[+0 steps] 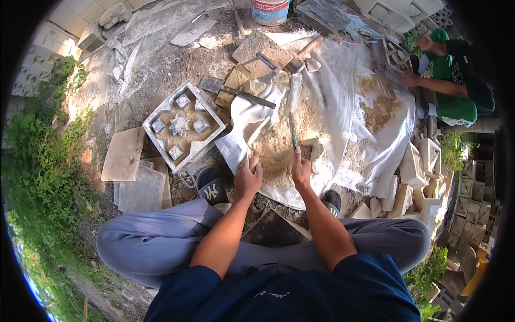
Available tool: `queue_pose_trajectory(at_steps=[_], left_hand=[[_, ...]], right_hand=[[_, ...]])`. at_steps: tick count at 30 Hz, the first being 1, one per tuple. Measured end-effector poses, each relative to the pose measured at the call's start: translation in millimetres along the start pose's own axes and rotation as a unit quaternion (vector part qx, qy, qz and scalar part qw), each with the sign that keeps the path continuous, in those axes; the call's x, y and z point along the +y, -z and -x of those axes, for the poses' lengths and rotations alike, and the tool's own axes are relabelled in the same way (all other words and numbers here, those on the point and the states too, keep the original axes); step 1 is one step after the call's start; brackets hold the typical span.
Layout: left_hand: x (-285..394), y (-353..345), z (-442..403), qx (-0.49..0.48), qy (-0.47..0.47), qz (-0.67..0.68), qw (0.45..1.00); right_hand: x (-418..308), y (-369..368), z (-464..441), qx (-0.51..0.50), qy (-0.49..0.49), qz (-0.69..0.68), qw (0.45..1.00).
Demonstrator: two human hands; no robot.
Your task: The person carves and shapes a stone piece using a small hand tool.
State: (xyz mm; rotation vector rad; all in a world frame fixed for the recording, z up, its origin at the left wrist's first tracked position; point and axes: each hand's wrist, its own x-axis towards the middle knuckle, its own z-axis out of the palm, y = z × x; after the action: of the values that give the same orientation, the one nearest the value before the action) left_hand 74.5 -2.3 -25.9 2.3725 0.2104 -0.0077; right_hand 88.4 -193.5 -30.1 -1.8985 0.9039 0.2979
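My left hand (248, 176) is closed around the near end of a slim pale strip (259, 130), which points away from me over the white sheet. My right hand (301, 170) grips a narrow tool with a green handle (294, 141); its thin blade points forward into sandy powder, its exact kind unclear. Between and beyond both hands, the tan powder (276, 153) lies heaped on the crumpled white sheet (327, 129). Left of the sheet sits a square mould (184, 126) with a star and several raised diamonds, tan material in its recesses.
Beyond the powder lie a long metal bar (249, 97), a hammer (296, 64) and stone slabs (263, 48). A bucket (270, 12) stands at the back. Flat tiles (122, 154) rest at left, pale blocks (412, 166) at right. Another person (456, 80) works at far right.
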Motion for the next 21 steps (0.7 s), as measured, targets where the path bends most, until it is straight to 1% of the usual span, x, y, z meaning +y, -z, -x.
queue_pose_trajectory(at_steps=[1,2,4,5,6,7,8,10,14,16,17,18,20,21], left_hand=[[0.8,1.1,0.4,0.027,-0.004,0.005,1.0],[0.8,3.6,1.6,0.028,0.0,0.005,1.0],[9.8,14.1,-0.6,-0.064,0.058,-0.015,0.996],[11.9,14.7,-1.2,-0.062,0.055,-0.013,0.996],[11.1,12.5,0.3,-0.032,0.038,-0.012,0.999],[12.0,12.2,0.7,-0.002,0.021,-0.012,1.0],[12.1,12.6,-0.3,-0.002,0.018,-0.013,1.0],[14.0,15.3,1.9,-0.017,0.035,-0.001,0.999],[14.3,17.8,3.0,-0.006,0.023,-0.004,1.0],[13.6,17.9,3.4,-0.041,0.069,-0.012,0.997],[13.2,17.6,3.3,-0.04,0.068,-0.011,0.997],[9.5,14.0,3.4,-0.021,0.051,-0.013,0.998],[11.4,12.3,2.8,-0.003,0.032,-0.013,0.999],[15.3,15.4,2.0,-0.019,0.05,-0.012,0.999]], right_hand=[[1.2,-1.1,-0.3,-0.009,0.021,-0.045,0.999],[3.0,-1.9,0.7,-0.012,0.021,-0.042,0.999],[4.6,-0.6,1.8,0.008,0.044,-0.004,0.999],[9.1,-2.9,-1.9,0.01,0.047,-0.005,0.999],[25.0,-10.4,-12.6,0.024,0.032,0.046,0.998],[25.8,-11.6,-14.3,0.031,0.024,0.07,0.997],[26.7,-12.8,-16.2,0.038,0.015,0.094,0.995],[10.6,-6.1,-3.9,0.032,0.062,0.053,0.996],[0.7,-1.6,9.3,0.008,0.027,0.015,0.999],[15.3,-4.6,19.2,0.03,0.046,-0.05,0.997],[21.9,-5.8,19.0,0.039,0.016,0.022,0.999],[32.4,-8.6,11.8,0.041,0.018,0.02,0.999],[50.5,-12.0,-1.2,0.035,-0.022,0.062,0.997],[33.4,-2.5,5.9,0.017,-0.04,0.061,0.997]])
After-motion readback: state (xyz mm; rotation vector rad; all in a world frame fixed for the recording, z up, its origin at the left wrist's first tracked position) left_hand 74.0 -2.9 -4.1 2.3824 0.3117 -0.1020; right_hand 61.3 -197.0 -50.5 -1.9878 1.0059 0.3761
